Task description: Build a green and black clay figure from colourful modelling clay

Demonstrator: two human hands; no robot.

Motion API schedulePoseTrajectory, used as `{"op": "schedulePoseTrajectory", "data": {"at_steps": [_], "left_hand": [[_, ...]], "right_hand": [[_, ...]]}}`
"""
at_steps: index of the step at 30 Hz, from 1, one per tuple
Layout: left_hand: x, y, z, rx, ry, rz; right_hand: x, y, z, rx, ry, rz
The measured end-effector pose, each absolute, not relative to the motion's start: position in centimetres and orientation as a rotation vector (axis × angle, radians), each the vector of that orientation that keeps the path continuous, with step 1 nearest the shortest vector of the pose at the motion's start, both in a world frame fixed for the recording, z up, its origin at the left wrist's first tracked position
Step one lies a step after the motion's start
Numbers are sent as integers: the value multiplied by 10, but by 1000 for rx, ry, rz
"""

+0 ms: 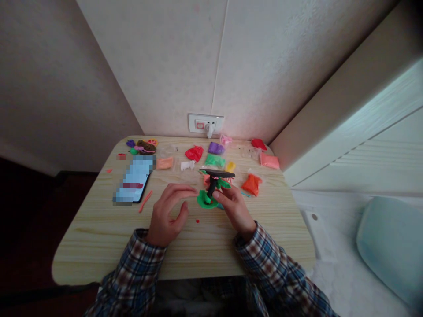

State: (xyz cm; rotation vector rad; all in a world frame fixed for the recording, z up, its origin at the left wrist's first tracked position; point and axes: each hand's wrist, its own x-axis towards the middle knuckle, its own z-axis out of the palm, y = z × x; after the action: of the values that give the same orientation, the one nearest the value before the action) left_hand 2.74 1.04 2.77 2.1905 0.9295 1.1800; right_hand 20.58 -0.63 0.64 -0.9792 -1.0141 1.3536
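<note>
A small clay model (212, 189) stands over the middle of the table, with a green base, a dark trunk, green leaf-like pieces and a flat dark disc on top. My right hand (235, 208) pinches it from the right, thumb against the trunk; the other fingers are partly behind the model. To its left, my left hand (170, 213) is half curled, with thumb and fingers apart and nothing between them. Its fingertips come close to the edge of the green base; whether they touch, I cannot tell. A tiny red bit (197, 221) lies on the table below the model.
Clay packets lie along the back, including red (194, 153), purple (216, 148), green (214, 160) and orange (251, 184). At left are a phone (135, 178), a thin orange-red strip (145, 201) and a brown clay lump (146, 147). A wall socket (200, 123) sits behind the table.
</note>
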Motion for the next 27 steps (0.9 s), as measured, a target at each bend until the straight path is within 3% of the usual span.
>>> {"op": "schedulePoseTrajectory", "data": {"at_steps": [8, 27], "left_hand": [[34, 9, 27, 2140, 862, 1009], [38, 18, 10, 1632, 641, 896]], "right_hand": [[206, -6, 9, -998, -1159, 1234], [201, -8, 10, -827, -1014, 1542]]}}
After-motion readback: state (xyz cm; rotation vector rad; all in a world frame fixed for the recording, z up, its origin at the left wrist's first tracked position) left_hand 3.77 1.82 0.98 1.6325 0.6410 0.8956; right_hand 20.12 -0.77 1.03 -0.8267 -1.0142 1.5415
